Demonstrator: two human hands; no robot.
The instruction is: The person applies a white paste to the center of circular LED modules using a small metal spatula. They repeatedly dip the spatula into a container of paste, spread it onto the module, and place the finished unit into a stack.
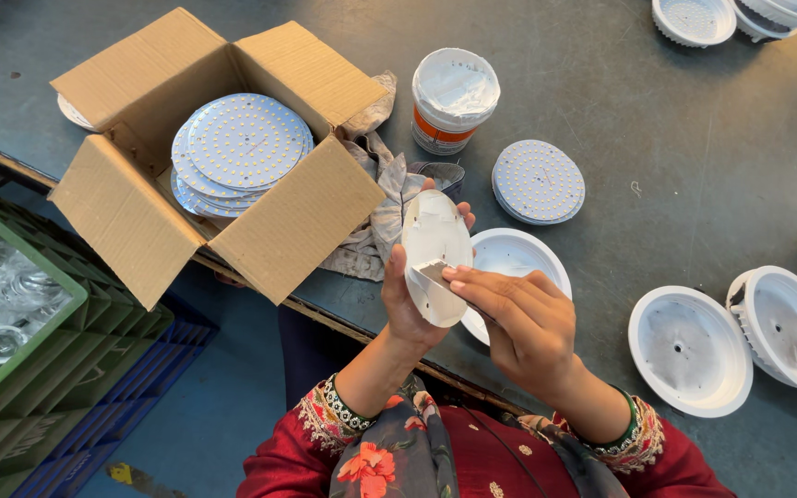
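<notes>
The left hand (410, 309) grips a round white disc (435, 251) by its near edge, thumb across the face, holding it tilted on edge above the grey table (620, 111); the right hand (523, 318) pinches a small flat spreader (433, 270) and presses it against the disc face. Directly beneath lies a white lamp housing (518, 254); two more housings (690, 350) rest at the right. A tub of paste (454, 100) stands far of the disc beside a crumpled rag (375, 207) and a stack of LED boards (538, 182); an open cardboard box (223, 166) at the left holds further boards. Likely faults — the disc is held only at one edge, so firm spreader pressure could pivot it out of the fingers; uneven strokes could leave bare patches or excess paste at the rim.
</notes>
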